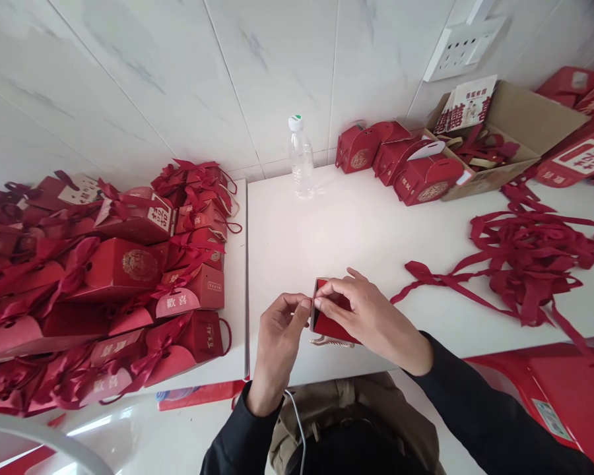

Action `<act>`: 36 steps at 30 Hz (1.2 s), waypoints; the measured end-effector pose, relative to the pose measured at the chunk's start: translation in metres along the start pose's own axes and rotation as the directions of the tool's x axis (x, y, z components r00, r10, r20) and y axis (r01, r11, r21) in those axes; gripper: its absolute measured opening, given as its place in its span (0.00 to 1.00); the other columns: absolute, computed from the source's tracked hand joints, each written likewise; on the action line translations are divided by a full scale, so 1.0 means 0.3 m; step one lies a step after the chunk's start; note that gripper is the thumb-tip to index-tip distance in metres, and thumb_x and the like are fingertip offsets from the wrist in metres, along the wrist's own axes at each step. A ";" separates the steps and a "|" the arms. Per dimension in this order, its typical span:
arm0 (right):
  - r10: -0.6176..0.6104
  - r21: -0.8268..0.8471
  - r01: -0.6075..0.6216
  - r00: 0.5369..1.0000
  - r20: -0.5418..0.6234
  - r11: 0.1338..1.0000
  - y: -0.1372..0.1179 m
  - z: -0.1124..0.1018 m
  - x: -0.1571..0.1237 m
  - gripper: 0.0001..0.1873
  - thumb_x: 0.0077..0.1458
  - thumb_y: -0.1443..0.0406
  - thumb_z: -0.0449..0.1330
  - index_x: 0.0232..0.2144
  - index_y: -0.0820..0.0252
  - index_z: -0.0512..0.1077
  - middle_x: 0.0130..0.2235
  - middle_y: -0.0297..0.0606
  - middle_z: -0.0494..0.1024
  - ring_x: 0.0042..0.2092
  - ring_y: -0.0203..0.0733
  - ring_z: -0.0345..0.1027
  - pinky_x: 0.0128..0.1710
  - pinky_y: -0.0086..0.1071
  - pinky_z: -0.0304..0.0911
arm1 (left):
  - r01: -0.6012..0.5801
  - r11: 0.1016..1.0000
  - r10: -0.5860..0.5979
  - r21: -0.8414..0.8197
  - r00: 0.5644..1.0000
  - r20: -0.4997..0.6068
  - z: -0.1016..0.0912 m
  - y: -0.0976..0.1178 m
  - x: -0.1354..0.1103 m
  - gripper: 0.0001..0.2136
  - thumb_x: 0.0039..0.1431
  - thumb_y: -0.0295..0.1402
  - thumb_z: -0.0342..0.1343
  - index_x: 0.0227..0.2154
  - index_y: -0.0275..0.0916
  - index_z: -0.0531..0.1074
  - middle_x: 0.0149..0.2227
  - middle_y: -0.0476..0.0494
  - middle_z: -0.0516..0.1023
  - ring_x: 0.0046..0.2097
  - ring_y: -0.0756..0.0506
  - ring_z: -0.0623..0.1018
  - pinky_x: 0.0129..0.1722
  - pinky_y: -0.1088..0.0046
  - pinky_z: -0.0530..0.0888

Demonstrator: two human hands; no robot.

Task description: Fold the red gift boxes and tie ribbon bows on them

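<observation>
A small red gift box (330, 325) sits at the near edge of the white table (356, 231), held between both my hands. My left hand (277, 336) pinches its left edge with thumb and fingers closed. My right hand (366, 313) lies over the top of the box, fingers curled on its upper flap. A cord handle shows just under the box.
A heap of finished red gift boxes with ribbons (103, 277) fills the left table. A clear plastic bottle (301, 158) stands at the back. Loose dark red ribbons (525, 257) lie right. More red boxes (400, 161) and a cardboard carton (519, 125) sit behind.
</observation>
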State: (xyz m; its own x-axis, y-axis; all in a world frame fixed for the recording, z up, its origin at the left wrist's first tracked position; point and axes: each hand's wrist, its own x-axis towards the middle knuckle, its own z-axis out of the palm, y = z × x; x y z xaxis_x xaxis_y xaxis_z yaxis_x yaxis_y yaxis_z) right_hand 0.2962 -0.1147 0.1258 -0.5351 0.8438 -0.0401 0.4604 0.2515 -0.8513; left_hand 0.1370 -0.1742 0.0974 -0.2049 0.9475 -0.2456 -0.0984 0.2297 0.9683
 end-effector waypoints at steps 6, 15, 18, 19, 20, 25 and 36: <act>0.010 -0.007 -0.010 0.999 -0.046 1.000 0.000 -0.003 -0.019 0.05 0.68 0.61 0.56 0.38 0.52 0.70 0.39 0.28 0.79 0.42 0.40 0.73 0.70 0.54 0.42 | -0.075 0.996 0.076 0.047 0.997 -0.031 0.030 0.012 -0.012 0.14 0.66 0.45 0.56 0.35 0.38 0.71 0.31 0.48 0.75 0.31 0.50 0.74 0.32 0.75 0.73; 0.018 -0.106 -0.062 0.927 -0.375 0.992 0.121 -0.022 -0.206 0.20 0.66 0.51 0.58 0.56 0.48 0.66 0.57 0.41 0.71 0.59 0.52 0.63 0.63 0.51 0.57 | -0.243 0.933 0.350 0.264 0.780 -0.519 -0.154 0.098 0.071 0.08 0.63 0.39 0.56 0.38 0.40 0.66 0.31 0.49 0.72 0.31 0.48 0.74 0.25 0.76 0.71; 0.378 0.131 -0.356 0.844 -0.381 0.925 0.168 -0.038 -0.275 0.21 0.65 0.44 0.54 0.41 0.53 0.72 0.41 0.41 0.77 0.43 0.49 0.72 0.41 0.40 0.69 | -0.158 0.793 0.547 0.589 0.609 -0.574 -0.175 0.088 0.057 0.08 0.61 0.36 0.57 0.40 0.39 0.68 0.40 0.45 0.73 0.37 0.48 0.73 0.33 0.73 0.71; 0.472 0.193 -0.432 0.825 -0.311 0.881 0.187 -0.038 -0.293 0.25 0.65 0.42 0.52 0.36 0.54 0.72 0.35 0.40 0.76 0.37 0.48 0.71 0.35 0.37 0.68 | -0.110 0.765 0.537 0.635 0.654 -0.533 -0.165 0.073 0.040 0.07 0.62 0.36 0.56 0.38 0.39 0.69 0.38 0.45 0.74 0.37 0.47 0.72 0.35 0.71 0.70; 0.533 0.237 -0.484 0.815 -0.228 0.842 0.206 -0.034 -0.309 0.27 0.65 0.40 0.51 0.32 0.55 0.71 0.31 0.38 0.75 0.33 0.46 0.70 0.32 0.36 0.66 | -0.070 0.762 0.465 0.644 0.752 -0.467 -0.149 0.053 0.019 0.09 0.64 0.38 0.53 0.34 0.39 0.71 0.35 0.45 0.75 0.35 0.47 0.72 0.36 0.70 0.70; 0.591 0.305 -0.545 0.802 -0.081 0.781 0.285 0.001 -0.345 0.29 0.65 0.39 0.48 0.36 0.56 0.70 0.28 0.35 0.73 0.26 0.41 0.65 0.28 0.35 0.64 | 0.025 0.864 -0.033 0.504 0.999 0.008 -0.040 -0.044 -0.042 0.22 0.69 0.50 0.45 0.41 0.41 0.79 0.45 0.39 0.82 0.50 0.38 0.78 0.52 0.60 0.71; 0.489 0.016 -0.553 0.723 -0.489 0.833 0.438 -0.218 -0.190 0.17 0.57 0.53 0.57 0.44 0.53 0.73 0.23 0.34 0.69 0.28 0.49 0.66 0.34 0.40 0.58 | -0.149 0.987 0.146 0.066 0.988 0.044 0.085 -0.047 0.043 0.13 0.63 0.45 0.61 0.41 0.42 0.81 0.52 0.41 0.80 0.55 0.40 0.78 0.54 0.64 0.73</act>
State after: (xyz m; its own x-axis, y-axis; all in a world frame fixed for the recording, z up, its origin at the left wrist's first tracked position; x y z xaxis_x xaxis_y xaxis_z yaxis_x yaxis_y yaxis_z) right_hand 0.4334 -0.0988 0.0504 0.1846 0.9643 -0.1896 0.6680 -0.2647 -0.6955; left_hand 0.1606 -0.1595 0.0818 -0.1738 0.9798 -0.0989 -0.0026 0.1000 0.9950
